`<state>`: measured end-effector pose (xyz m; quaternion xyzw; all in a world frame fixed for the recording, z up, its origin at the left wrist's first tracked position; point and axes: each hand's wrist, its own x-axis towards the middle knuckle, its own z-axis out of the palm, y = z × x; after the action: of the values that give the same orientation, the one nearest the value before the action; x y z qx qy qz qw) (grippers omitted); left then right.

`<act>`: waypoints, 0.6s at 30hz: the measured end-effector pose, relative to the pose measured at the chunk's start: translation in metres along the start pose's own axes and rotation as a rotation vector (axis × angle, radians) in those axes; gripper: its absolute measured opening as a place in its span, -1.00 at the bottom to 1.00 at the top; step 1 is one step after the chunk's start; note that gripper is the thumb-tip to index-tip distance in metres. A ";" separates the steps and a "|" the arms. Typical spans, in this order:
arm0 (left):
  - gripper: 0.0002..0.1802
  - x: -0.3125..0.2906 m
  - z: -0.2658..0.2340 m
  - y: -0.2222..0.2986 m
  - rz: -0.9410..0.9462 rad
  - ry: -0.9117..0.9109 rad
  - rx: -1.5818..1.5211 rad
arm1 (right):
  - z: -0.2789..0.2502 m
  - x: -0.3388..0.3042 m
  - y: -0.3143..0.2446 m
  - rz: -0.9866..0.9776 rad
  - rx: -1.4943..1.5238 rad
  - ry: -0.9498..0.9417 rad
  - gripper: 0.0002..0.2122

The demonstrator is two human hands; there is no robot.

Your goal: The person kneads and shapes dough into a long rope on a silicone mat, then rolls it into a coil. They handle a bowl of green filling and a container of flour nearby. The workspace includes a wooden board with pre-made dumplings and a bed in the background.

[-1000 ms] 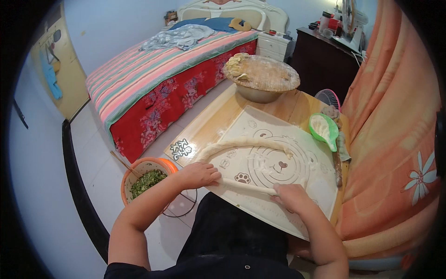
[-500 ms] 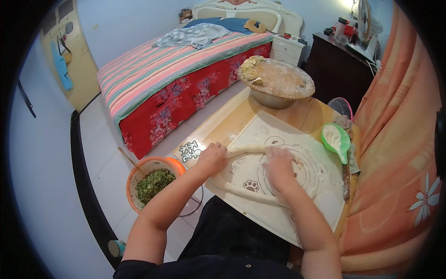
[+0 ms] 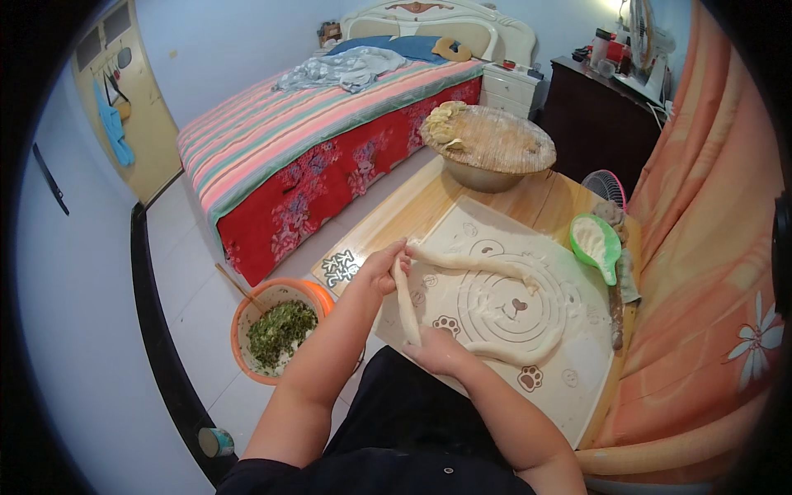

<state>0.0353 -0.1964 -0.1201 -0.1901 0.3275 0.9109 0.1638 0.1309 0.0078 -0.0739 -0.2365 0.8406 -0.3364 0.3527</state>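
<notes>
A long pale dough rope [image 3: 474, 262] lies in a loop on a flour-dusted pastry mat [image 3: 569, 404] printed with a bear and paw marks. At the mat's left edge, my left hand [image 3: 386, 268] is closed round the rope at its bend. My right hand [image 3: 437, 352] grips the same rope lower down, close to the near edge. Between the two hands the stretch of dough is lifted and fairly straight. From my right hand the rope runs right, along the near side of the bear print. Its other stretch ends by the bear's face.
Behind the mat, a round board [image 3: 503, 136] with flattened dough pieces rests on a bowl [image 3: 487, 177]. A green scoop of flour [image 3: 592, 239] and a rolling pin [image 3: 616, 318] lie at the right. An orange tub [image 3: 238, 330] of chopped green filling stands lower left. An orange curtain [image 3: 701, 313] borders the table.
My right hand has moved from the rope's far stretch down toward me and left, and now grips it near my left hand. The rope's left part has been raised.
</notes>
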 end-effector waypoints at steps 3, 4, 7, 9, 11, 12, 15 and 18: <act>-0.77 -0.003 0.012 -0.002 0.113 0.050 0.565 | 0.006 -0.014 0.029 -0.015 -0.289 0.182 -0.59; -0.78 -0.012 0.017 -0.003 0.169 0.068 0.847 | 0.002 -0.029 0.019 0.001 -0.362 0.156 -0.59; -0.71 -0.017 0.033 -0.007 0.270 0.266 0.955 | 0.002 -0.053 0.005 -0.006 -0.438 0.099 -0.58; -0.62 0.004 0.019 -0.002 0.330 0.268 0.878 | 0.008 -0.056 0.010 -0.084 -0.463 0.113 -0.59; -0.59 0.030 0.001 -0.007 0.514 0.297 1.047 | 0.011 -0.049 0.025 -0.096 -0.519 0.184 -0.60; -0.58 0.039 -0.005 -0.009 0.608 0.311 1.130 | 0.012 -0.047 0.032 -0.102 -0.546 0.219 -0.60; -0.55 0.028 0.041 -0.015 0.897 0.227 1.505 | 0.014 -0.052 0.046 -0.164 -0.520 0.332 -0.63; -0.50 0.028 0.046 -0.009 0.957 0.162 1.713 | -0.012 -0.071 0.043 -0.180 -0.628 0.355 -0.70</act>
<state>0.0035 -0.1547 -0.1043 0.0838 0.9296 0.3200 -0.1628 0.1609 0.0864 -0.0684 -0.3442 0.9267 -0.1278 0.0806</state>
